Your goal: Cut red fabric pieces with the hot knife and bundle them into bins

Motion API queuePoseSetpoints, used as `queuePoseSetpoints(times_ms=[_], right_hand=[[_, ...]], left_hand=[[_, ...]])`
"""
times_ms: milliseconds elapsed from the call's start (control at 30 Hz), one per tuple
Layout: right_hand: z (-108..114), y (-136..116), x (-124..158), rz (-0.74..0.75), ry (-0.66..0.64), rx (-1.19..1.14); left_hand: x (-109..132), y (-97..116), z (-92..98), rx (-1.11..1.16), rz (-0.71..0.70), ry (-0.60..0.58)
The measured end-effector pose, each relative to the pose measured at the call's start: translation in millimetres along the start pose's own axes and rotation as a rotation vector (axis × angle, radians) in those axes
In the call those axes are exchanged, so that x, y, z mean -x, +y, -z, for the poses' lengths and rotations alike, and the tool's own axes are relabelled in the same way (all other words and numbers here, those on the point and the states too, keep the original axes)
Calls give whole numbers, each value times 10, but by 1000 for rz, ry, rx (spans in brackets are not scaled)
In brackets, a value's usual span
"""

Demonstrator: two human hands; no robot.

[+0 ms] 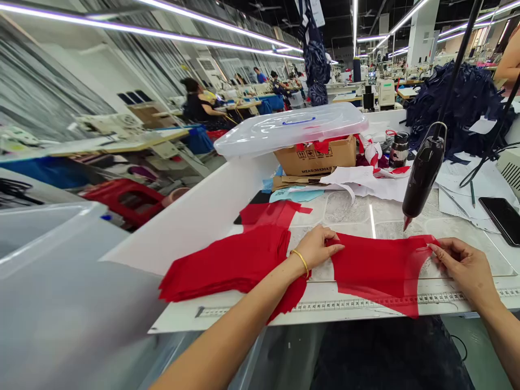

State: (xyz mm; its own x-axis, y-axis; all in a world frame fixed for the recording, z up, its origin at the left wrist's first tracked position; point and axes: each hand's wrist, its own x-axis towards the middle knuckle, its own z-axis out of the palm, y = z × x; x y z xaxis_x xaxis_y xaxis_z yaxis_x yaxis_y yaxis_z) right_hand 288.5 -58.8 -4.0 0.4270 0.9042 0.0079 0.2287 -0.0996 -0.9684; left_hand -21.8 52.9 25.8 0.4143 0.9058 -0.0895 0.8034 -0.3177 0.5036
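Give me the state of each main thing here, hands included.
Red piece: spread out
Left hand: pinching the red piece's left end
Right hand: pinching its right end
Red stack: piled flat
Lid: slightly tilted, above the box
Tool: hanging, tip down
Phone: lying flat, screen dark

I see a cardboard box (pixel 320 158) with a plastic lid (pixel 284 130) over it, a dark jar (pixel 398 150) to its right, and a navy heap (pixel 450 111) farther right of it.
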Motion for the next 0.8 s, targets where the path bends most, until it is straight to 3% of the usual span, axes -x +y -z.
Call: queuePoseSetpoints(times_ms=[500,800], right_hand=[[-23,-25,-139,85,52,233],[-48,-74,-161,56,7,186]], left_hand=[[-94,-81,15,-111,-22,32],[-109,-24,80,-172,77,45]])
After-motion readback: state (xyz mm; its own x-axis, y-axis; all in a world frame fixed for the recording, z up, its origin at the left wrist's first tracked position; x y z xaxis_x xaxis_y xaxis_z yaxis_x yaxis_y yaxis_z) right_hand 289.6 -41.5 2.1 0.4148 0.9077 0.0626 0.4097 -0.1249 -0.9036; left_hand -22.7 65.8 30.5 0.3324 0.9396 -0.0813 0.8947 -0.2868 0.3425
